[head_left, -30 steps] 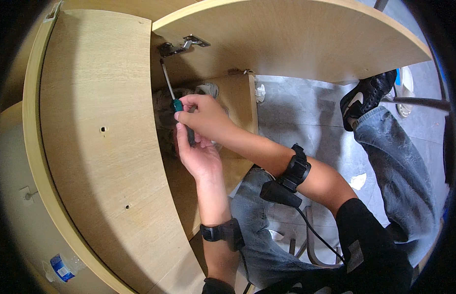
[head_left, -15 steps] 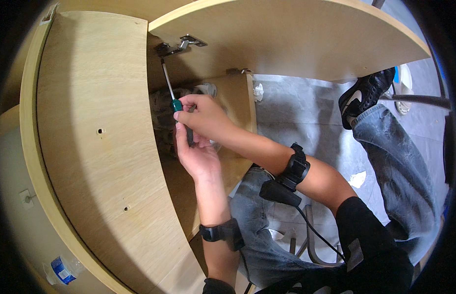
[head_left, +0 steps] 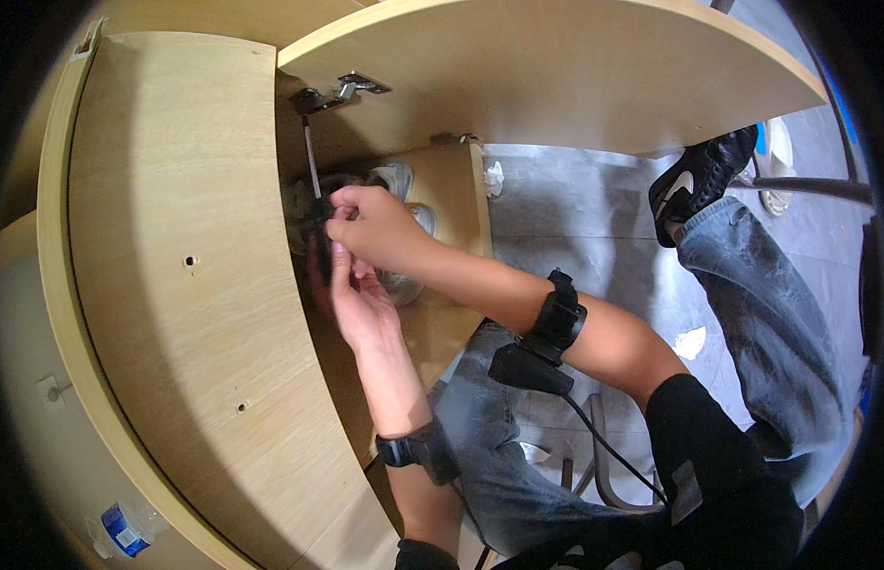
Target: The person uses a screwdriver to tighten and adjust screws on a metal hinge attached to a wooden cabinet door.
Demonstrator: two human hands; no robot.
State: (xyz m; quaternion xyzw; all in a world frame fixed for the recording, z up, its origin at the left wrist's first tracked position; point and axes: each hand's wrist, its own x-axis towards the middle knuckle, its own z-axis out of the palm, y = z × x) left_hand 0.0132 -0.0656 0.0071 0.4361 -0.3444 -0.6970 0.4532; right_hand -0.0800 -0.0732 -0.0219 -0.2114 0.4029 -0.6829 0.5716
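A screwdriver (head_left: 312, 161) with a long metal shaft and dark handle points up toward the metal hinge (head_left: 343, 90) on the cabinet door (head_left: 594, 71). Its tip meets the hinge's base end inside the cabinet; the exact contact is too small to tell. My right hand (head_left: 380, 226) pinches the handle near the shaft. Lower on that handle, my left hand (head_left: 364, 309) is closed, its fingers partly hidden in shadow and slightly blurred.
A pale wooden panel (head_left: 190, 332) with small holes lies to the left. Shoes (head_left: 394, 179) sit inside the cabinet behind my hands. Another hinge (head_left: 456, 140) shows below the door. Bits of white paper (head_left: 689, 343) lie on the grey floor. A bottle (head_left: 125, 530) is at lower left.
Both hands and the screwdriver have shifted slightly left in the picture, as has the whole cabinet. The handle sits a little differently in my fingers; the tip remains at the hinge.
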